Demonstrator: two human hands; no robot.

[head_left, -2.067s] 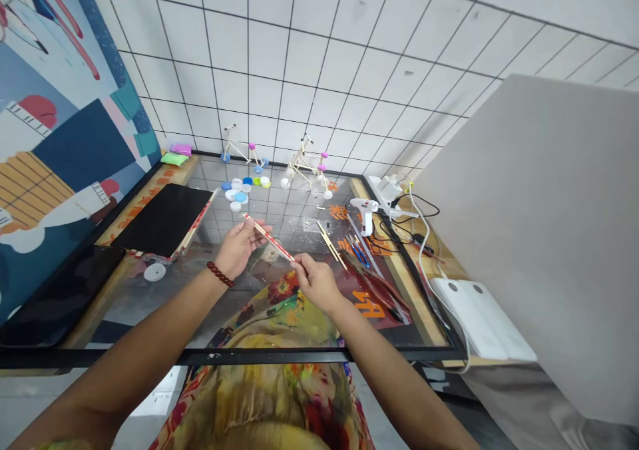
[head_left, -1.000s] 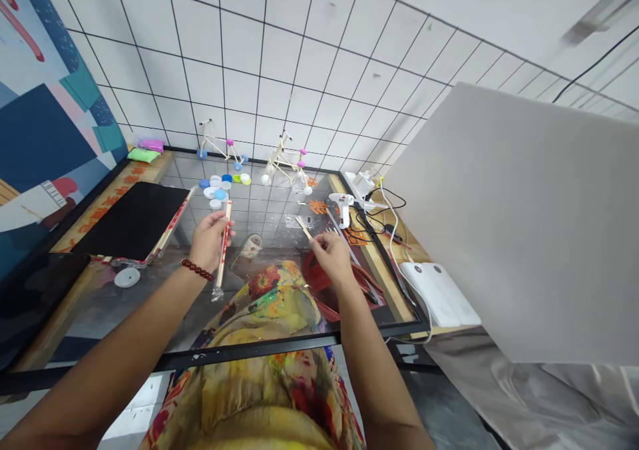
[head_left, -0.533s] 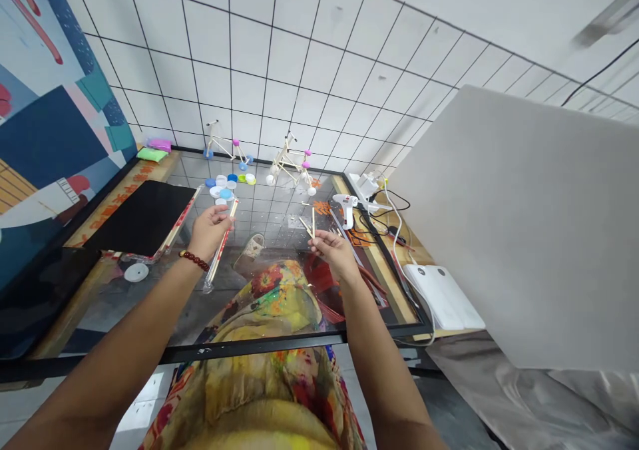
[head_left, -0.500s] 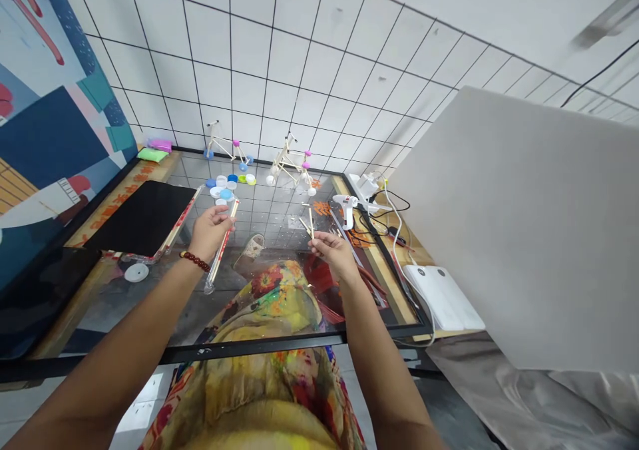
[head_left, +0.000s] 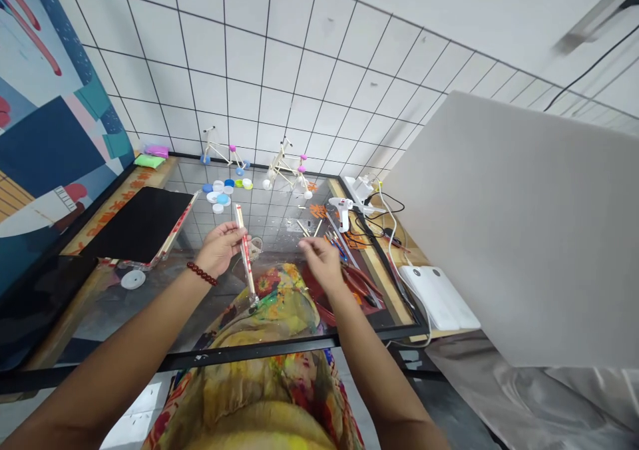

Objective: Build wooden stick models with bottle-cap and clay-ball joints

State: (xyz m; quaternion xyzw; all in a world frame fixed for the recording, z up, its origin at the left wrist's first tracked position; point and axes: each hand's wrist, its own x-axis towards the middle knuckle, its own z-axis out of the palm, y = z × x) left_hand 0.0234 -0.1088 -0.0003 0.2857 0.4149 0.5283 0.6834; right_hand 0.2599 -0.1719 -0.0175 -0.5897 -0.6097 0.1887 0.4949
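Your left hand (head_left: 219, 247) pinches a wrapped pair of chopsticks (head_left: 244, 250) near its top, nearly upright above the glass table (head_left: 150, 297), so the lower end hangs free. Your right hand (head_left: 319, 260) hovers beside it, fingers loosely curled, holding nothing visible; loose sticks (head_left: 310, 227) lie just beyond.

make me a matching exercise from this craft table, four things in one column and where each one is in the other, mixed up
Things:
1. wrapped chopsticks
2. glue gun
3. bottle caps
4. black board

Places:
A. lying flat at the left side of the glass table
B. in the left hand
C. at the right edge, by the cables
D. clustered near the back, before the stick models

Pairs: 1-B, 2-C, 3-D, 4-A
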